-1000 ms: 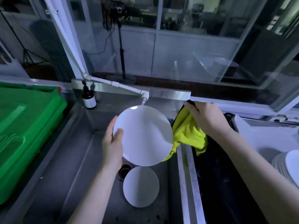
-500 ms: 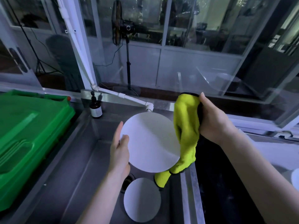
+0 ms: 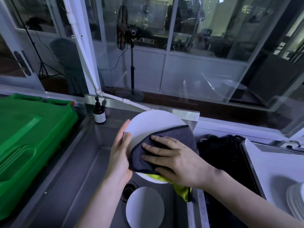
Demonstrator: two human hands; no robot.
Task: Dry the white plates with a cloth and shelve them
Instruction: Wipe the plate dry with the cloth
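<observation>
Over the sink, the flat right hand is now pressing the previously dangling cloth onto the plate gripped by the left hand, starting the drying

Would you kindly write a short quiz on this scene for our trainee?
1. True or false: the right hand presses the cloth flat against the held plate.
2. Where does the second plate lie? A in the sink; B on a shelf; C on the windowsill.
3. Fill in: the left hand grips the held plate's ___ edge.
Key: 1 true; 2 A; 3 left.
</observation>
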